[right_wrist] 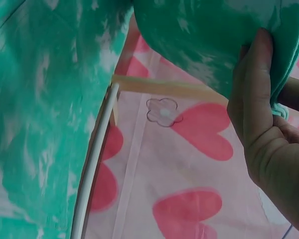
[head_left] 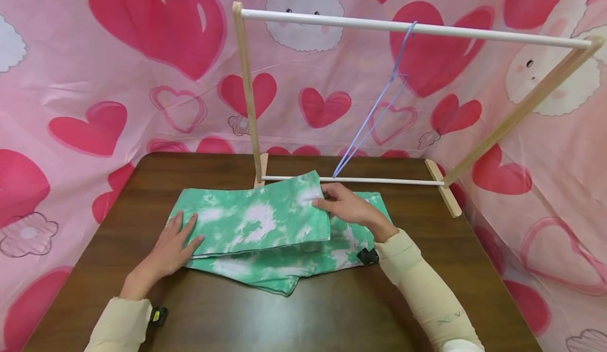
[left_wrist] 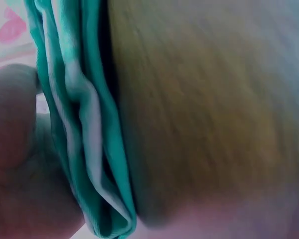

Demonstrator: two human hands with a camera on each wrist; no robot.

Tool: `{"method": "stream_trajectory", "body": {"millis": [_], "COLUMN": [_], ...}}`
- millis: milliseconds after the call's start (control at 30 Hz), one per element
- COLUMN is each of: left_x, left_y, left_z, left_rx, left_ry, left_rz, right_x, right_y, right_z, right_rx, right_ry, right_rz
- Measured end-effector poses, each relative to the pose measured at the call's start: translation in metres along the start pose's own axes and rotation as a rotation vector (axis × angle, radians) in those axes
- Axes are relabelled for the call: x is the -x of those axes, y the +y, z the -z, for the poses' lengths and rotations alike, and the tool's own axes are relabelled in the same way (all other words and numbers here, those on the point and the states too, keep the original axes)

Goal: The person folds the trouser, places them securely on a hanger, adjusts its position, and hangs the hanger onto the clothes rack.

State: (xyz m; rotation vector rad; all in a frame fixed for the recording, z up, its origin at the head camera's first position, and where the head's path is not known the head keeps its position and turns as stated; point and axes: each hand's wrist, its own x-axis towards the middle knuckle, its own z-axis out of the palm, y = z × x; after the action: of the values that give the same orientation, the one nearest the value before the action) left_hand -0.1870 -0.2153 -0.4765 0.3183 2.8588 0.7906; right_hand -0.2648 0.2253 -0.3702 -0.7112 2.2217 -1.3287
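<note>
A pair of green-and-white tie-dye trousers (head_left: pixel 256 220) is spread sideways on the table, with the upper part folded back over the lower layer. My right hand (head_left: pixel 348 204) pinches the right end of the upper part, thumb on top, and holds it raised off the layer beneath. In the right wrist view, the fingers (right_wrist: pixel 259 84) lie along the underside of the lifted cloth. On the left, my left hand (head_left: pixel 170 246) rests with fingers spread on the folded end. Layered cloth edges (left_wrist: pixel 89 124) show beside that hand in the left wrist view.
Behind the trousers stands a wooden rack (head_left: pixel 248 88) with a white top rail (head_left: pixel 332 20) and a low white bar (head_left: pixel 389 181). One blue wire hanger (head_left: pixel 374 115) hangs from the rail. Pink heart-patterned cloth (head_left: pixel 156 20) surrounds the brown table (head_left: pixel 303 325).
</note>
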Motion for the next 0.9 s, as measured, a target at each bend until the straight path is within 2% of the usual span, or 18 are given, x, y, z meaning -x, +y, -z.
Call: {"method": "stream_trajectory", "body": {"millis": [367, 600, 900], "left_x": [-0.002, -0.007, -0.01], "left_y": [0.012, 0.012, 0.018], "left_z": [-0.003, -0.006, -0.008], "left_rx": [-0.039, -0.053, -0.082], "left_ry": [-0.013, 0.01, 0.01], "left_rz": [0.003, -0.067, -0.124], "right_x": [0.009, 0.02, 0.03], "right_y": [0.009, 0.008, 0.015], "right_z": [0.013, 0.026, 0.039], "right_rx": [0.005, -0.025, 0.023], "right_ry": [-0.016, -0.001, 0.01], "right_rz": [-0.012, -0.009, -0.009]}}
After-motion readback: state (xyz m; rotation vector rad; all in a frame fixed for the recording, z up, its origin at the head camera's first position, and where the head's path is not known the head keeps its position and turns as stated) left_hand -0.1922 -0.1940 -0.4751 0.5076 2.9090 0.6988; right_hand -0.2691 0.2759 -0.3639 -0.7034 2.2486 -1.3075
